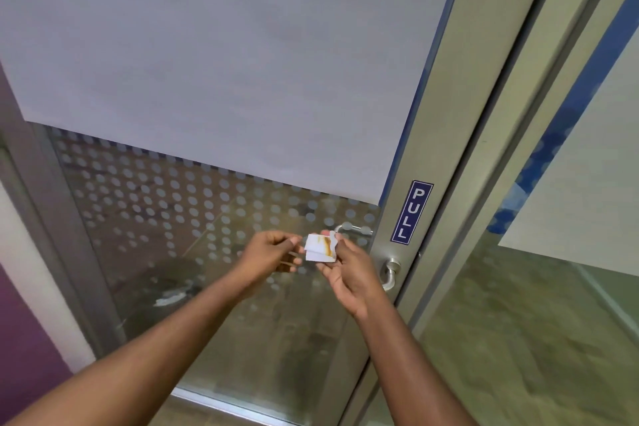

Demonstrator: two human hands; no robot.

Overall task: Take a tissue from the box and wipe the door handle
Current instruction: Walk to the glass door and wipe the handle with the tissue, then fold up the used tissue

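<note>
Both forearms reach in from frame bottom. Right hand (345, 273) pinches folded, brown-stained tissue (320, 247); left hand (271, 252) fingers curled, touching its edge. Door handle (390, 273) just right.

head cam, close, facing door (242, 45)

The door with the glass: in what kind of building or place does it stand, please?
Probably an office or another public building, not a home. The door is frosted glass in a metal frame, carries a blue PULL sign, and has a steel lever handle typical of such entrances.
</note>
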